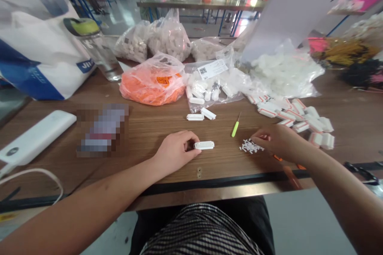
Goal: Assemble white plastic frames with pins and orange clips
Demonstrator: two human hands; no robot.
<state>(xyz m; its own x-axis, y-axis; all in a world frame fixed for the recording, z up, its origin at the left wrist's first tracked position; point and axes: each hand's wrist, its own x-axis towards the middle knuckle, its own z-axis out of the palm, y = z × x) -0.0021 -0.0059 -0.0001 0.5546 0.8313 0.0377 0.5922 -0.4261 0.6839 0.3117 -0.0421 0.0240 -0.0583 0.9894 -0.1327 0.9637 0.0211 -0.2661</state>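
Note:
Between the thumb and fingers of my left hand is a white multi-hole connector housing, its rows of holes facing up. My right hand reaches down to a heap of tiny white plugs, thumb and fingertips pinched at its right edge. Whether a plug is in that pinch is too small to make out. Two more white housings, one lying level and one tilted, rest beyond my left hand. A small tool with a yellow-green handle and thin metal tip lies between my hands.
White housings with orange strips are piled at right. Behind stand an orange-filled bag, a labelled bag of white parts and a clear bottle. A white power bank and a blurred-out object lie left.

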